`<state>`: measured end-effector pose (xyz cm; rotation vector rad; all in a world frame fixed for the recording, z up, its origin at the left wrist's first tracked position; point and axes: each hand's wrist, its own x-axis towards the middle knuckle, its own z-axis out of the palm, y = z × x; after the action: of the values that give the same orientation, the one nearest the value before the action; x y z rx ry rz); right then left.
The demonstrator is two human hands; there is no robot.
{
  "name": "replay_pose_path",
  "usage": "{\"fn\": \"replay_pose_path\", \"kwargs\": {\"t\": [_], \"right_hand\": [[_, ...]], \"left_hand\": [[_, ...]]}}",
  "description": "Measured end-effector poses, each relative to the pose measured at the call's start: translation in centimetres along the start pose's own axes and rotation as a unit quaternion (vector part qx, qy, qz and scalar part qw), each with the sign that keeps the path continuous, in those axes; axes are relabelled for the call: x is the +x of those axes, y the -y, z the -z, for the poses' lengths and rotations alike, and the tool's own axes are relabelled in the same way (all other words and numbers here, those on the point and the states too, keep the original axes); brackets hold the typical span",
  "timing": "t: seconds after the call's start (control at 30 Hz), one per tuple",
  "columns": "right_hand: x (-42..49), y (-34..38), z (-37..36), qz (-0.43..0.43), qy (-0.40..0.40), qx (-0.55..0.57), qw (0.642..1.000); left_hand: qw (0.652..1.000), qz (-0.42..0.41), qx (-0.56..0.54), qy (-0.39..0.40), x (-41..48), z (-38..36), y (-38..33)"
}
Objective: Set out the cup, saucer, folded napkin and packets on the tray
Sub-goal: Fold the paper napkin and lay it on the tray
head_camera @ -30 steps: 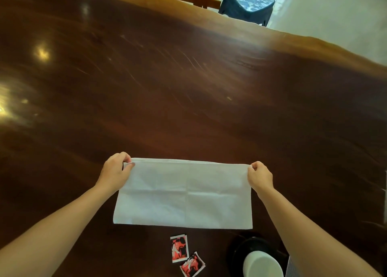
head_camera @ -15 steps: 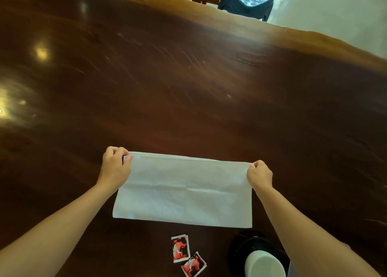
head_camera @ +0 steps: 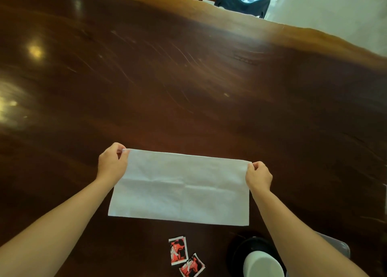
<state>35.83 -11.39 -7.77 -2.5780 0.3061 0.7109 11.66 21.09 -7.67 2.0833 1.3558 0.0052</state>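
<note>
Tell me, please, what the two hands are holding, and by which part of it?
The white napkin: the left hand pinches its far left corner and the right hand its far right corner, along the far edge.

Both bare forearms reach forward from the near edge of the desk [head_camera: 188, 78]. The left hand [head_camera: 113, 163] and the right hand [head_camera: 259, 175] are each curled, fingers [head_camera: 120, 146] pinched closed on a far corner of the napkin [head_camera: 182, 189], knuckles up.
</note>
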Motion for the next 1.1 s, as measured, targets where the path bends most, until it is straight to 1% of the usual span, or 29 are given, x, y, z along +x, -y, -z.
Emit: {"fn": "replay_pose_path", "kwargs": {"t": [0.17,0.3,0.43,0.5,0.57,0.63,0.7,0.8,0.87,0.93,0.97,1.1], "right_hand": [[0.5,0.0,-0.6,0.0,-0.003,-0.025,1.0],[0.5,0.0,-0.3,0.001,-0.008,-0.029,1.0],[-0.3,-0.4,0.7,-0.006,0.0,-0.029,1.0],[-1.2,-1.1,1.0,-0.013,0.017,-0.047,0.999],[-2.4,-2.2,1.1,-0.016,0.035,-0.068,0.997],[-3.9,-3.0,1.0,0.004,0.046,-0.084,0.995],[-5.4,-3.4,0.8,0.049,0.047,-0.117,0.991],[-7.1,-3.3,0.3,0.114,0.052,-0.169,0.978],[-7.6,-3.2,0.1,0.129,0.068,-0.169,0.975],[-7.6,-3.3,-0.1,0.124,0.071,-0.163,0.976],[-7.5,-3.4,-0.1,0.112,0.068,-0.157,0.979],[-6.7,-3.4,0.1,0.01,0.047,-0.089,0.995]], "left_hand": [[0.999,0.012,0.032,0.006,0.7,-0.5,-0.1],[0.999,0.028,-0.009,-0.018,0.1,-0.1,-0.6],[0.995,0.082,-0.031,-0.047,-1.1,0.4,0.1],[0.992,0.12,-0.015,-0.04,-1.8,0.7,1.0],[0.99,0.138,0.009,-0.019,-2.8,1.1,1.9],[0.992,0.121,0.035,0.005,-3.9,1.4,2.4],[0.994,0.066,0.073,0.041,-4.9,1.6,2.5],[0.988,-0.013,0.117,0.099,-5.7,1.6,2.5],[0.986,-0.02,0.121,0.109,-5.9,1.5,2.5],[0.99,0.007,0.104,0.1,-5.8,1.5,2.6],[0.991,0.034,0.093,0.092,-5.8,1.5,2.5],[0.987,0.138,0.057,0.061,-5.8,1.4,2.0]]}}
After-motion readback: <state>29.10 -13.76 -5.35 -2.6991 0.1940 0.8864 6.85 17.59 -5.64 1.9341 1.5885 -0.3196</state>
